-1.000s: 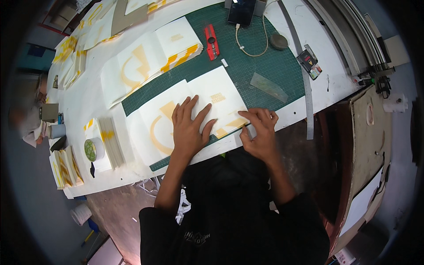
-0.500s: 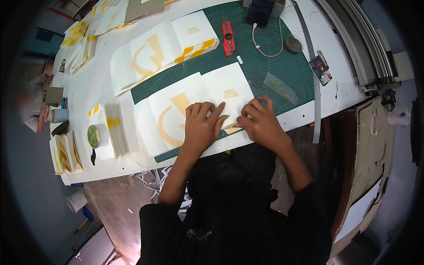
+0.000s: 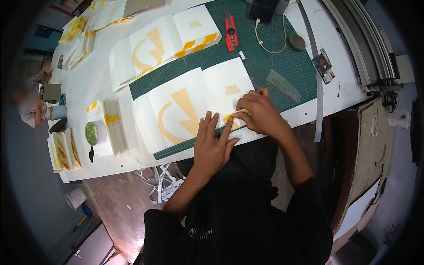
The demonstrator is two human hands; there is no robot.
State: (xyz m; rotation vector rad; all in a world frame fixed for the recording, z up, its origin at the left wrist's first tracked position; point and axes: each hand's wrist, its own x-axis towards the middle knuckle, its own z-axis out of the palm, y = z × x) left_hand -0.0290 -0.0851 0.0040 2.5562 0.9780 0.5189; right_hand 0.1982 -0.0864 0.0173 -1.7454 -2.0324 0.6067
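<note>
White table [image 3: 95, 165], overlaid at the far right and toward the near edge by a green cutting mat [image 3: 263, 64]. One paper sheet [image 3: 221, 79], laid flat on the mat, mostly beyond both hands; its near edge is covered in part by the left hand [image 3: 214, 139], and its near right corner is reached over by the right hand [image 3: 260, 112]. Left hand: fingers extended, nothing clasped, fingertips rested on the sheet, the index set beside a yellow strip [image 3: 228, 116] at the near edge. Right hand: fingers bent, thumb drawn toward them at the same strip; whether the paper is pinched or only pressed cannot be told. Sheet: white, creased, stepped along its far edge, printed in pale orange with a large curved-and-pointed figure at left and a small block of lettering at right. Beyond it, a pile of similar sheets [image 3: 176, 31] and a red cutter [image 3: 231, 33] are placed.
</note>
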